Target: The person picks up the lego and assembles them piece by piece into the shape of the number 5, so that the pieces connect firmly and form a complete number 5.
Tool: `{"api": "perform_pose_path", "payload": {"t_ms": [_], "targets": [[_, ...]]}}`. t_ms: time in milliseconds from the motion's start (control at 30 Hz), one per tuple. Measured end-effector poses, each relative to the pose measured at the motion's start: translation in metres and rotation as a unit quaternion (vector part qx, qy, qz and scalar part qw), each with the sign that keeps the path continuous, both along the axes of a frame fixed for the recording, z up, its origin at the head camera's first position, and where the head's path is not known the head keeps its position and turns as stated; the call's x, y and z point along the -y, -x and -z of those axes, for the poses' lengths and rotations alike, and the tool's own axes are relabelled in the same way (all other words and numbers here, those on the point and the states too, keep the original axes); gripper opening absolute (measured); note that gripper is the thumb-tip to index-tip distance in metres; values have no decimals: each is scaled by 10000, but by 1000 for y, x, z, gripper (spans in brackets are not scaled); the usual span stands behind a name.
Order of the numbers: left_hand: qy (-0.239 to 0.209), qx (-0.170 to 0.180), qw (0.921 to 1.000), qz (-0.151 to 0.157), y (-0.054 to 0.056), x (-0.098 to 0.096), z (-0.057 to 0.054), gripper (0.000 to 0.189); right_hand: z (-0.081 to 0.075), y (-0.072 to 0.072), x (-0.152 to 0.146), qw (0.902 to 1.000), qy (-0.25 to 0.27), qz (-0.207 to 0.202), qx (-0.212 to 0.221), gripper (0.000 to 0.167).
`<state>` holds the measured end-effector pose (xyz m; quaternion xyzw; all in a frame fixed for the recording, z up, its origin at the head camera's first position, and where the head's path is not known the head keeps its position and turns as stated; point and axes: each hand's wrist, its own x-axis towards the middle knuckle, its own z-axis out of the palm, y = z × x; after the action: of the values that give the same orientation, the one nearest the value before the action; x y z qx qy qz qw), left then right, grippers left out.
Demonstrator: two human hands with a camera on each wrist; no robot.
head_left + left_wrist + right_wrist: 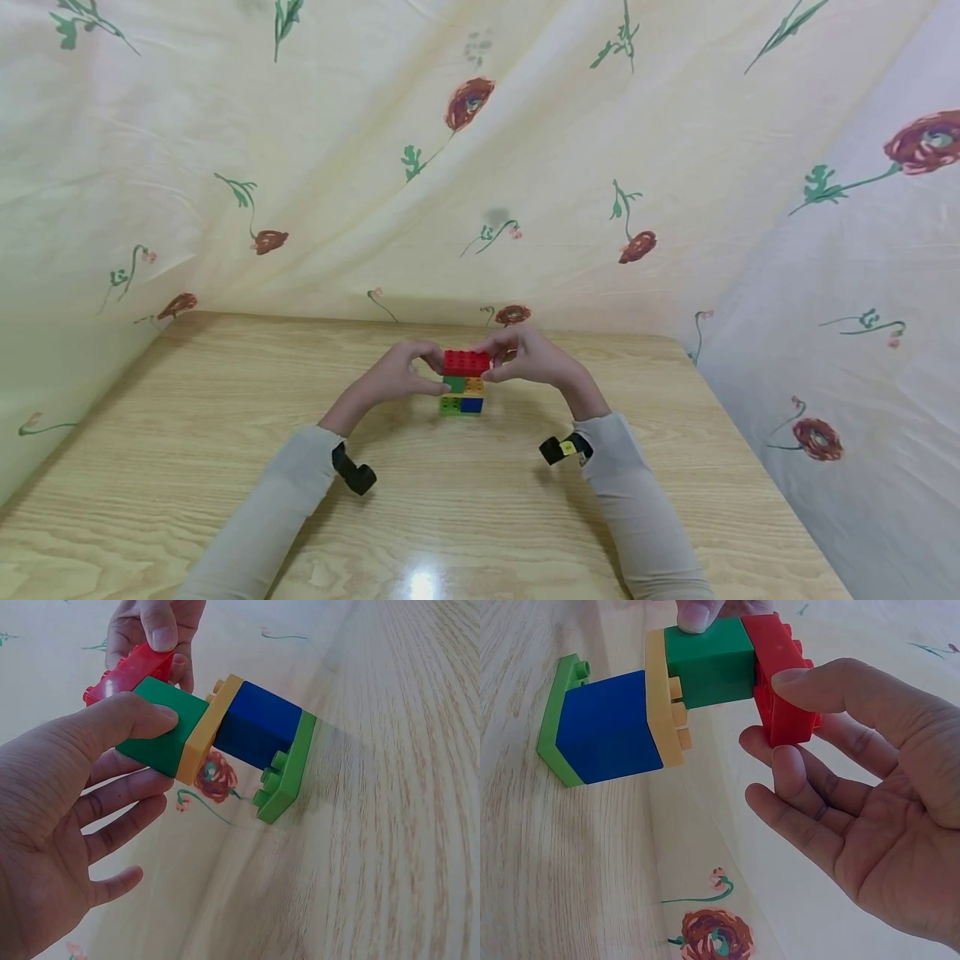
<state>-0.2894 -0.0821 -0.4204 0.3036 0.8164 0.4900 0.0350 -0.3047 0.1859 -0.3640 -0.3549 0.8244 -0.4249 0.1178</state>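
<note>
A stack of toy building bricks stands on the table. At its base lies a light green plate; a blue brick sits on one side of it. A yellow plate rests above the blue, and a green brick stands on the yellow plate's left part. Topmost is a red brick, overhanging to the right. My left hand pinches the green brick, thumb on its near face. My right hand holds the overhanging end of the red brick between thumb and fingers.
The light wooden table reaches back to a flowered cloth, which hangs behind it and along both sides. Black wrist cameras are strapped at both sleeves, low over the tabletop.
</note>
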Motion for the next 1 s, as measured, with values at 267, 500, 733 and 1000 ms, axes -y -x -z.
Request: {"api": "perform_pose_path", "payload": {"t_ms": [267, 500, 733, 1000], "targets": [[-14, 7, 10000, 2, 0, -1, 1, 24, -2, -3, 1, 10000, -25, 47, 16, 31], [23, 34, 10000, -30, 2, -1, 2, 23, -2, -2, 1, 10000, -63, 55, -35, 31], [79, -46, 9999, -46, 1, -2, 2, 24, -3, -3, 1, 9999, -83, 66, -23, 31], [94, -101, 9999, -67, 1, -2, 1, 24, -2, -1, -1, 10000, -29, 5, 70, 29]]}}
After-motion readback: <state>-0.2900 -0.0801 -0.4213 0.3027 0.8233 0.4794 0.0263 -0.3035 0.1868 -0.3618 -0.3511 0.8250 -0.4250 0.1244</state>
